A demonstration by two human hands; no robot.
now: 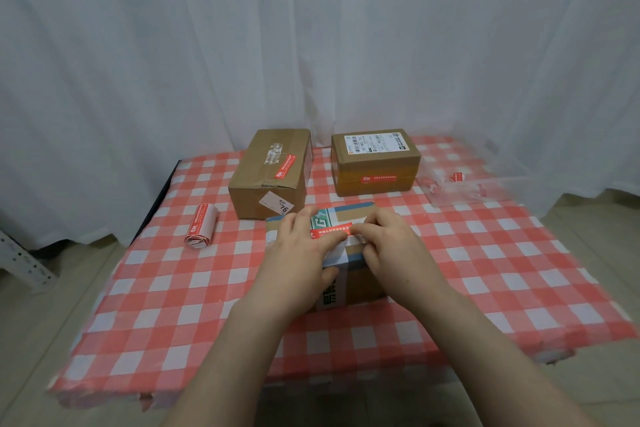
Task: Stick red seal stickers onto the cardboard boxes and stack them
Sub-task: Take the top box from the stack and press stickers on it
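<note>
Under both sets of fingers, on the checked tablecloth [173, 288]: a taped cardboard box [365, 279], with a red seal sticker [330, 231] across its top. The left hand [298, 248] lies flat, fingers straight and close together, pressing the sticker's left end. The right hand [389, 243] is curled, its fingertips pinching the right end. Beyond the fingertips stand a long brown box [266, 177] and a labelled box [375, 163], both stickered and standing apart, and a sticker roll [202, 226] lies well left of the left hand.

Taller box [268, 177] just beyond the left hand [294, 253], second box [375, 166] beyond the right hand [391, 246], narrow gap between them, sticker roll [202, 226] well left, bare checked cloth [502, 270] to the right.
</note>
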